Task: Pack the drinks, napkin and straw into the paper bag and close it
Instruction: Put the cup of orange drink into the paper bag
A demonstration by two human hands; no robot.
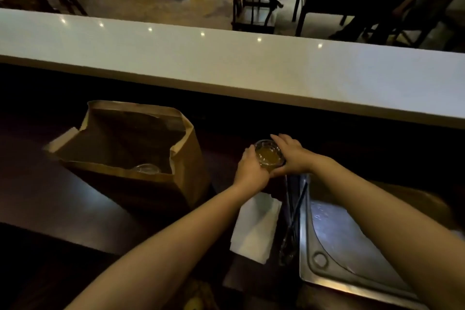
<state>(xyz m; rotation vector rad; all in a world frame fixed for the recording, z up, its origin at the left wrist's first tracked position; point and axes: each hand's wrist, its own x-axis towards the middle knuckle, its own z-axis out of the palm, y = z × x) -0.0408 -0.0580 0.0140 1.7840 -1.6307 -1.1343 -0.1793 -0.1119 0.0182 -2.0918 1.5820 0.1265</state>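
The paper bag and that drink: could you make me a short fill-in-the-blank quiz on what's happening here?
1. The drink cup is gripped by ___ hands.
2. The paper bag stands with its top ___.
3. The white napkin lies on the counter, not yet in the ___.
4. A lidded cup already sits ___ the bag.

Missing words: two (both); open; bag; inside

Dim overall, warm yellowish cast. Lower work surface [75, 199] nearly black, detail lost in shadow. White counter [226, 68] is the brightest area, with a row of small ceiling-light reflections along it. Cool glare patch on the metal sink [334, 229] at right. Inside of the paper bag [125, 143] is murky, contents barely readable. Strong wide-angle bending: counter edge bows and tilts, forearms stretch at the bottom. Soft, noisy, slightly smeared; background chairs [254, 5] blurred.
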